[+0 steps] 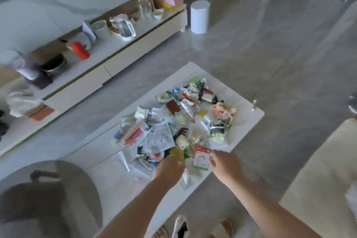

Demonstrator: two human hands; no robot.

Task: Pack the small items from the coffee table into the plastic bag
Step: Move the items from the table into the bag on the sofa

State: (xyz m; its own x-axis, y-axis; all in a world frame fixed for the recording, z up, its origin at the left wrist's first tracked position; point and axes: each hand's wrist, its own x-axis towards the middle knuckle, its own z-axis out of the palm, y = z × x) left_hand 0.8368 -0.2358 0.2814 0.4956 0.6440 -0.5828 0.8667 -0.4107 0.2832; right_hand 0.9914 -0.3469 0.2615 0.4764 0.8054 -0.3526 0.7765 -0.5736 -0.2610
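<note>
I find my left hand point(170, 166) low over the near edge of the bench point(249, 116), its fingers hidden among wrappers; I cannot tell their grip. My right hand point(224, 164) pinches a white-and-red packet point(201, 158) by its side, presumably to lift it clear. The heap of small items point(179, 121) covers the bench's middle toward the far corner. No plastic bag is identifiable.

Glossy white table point(241, 94) — crinkly packets point(179, 121)
</note>
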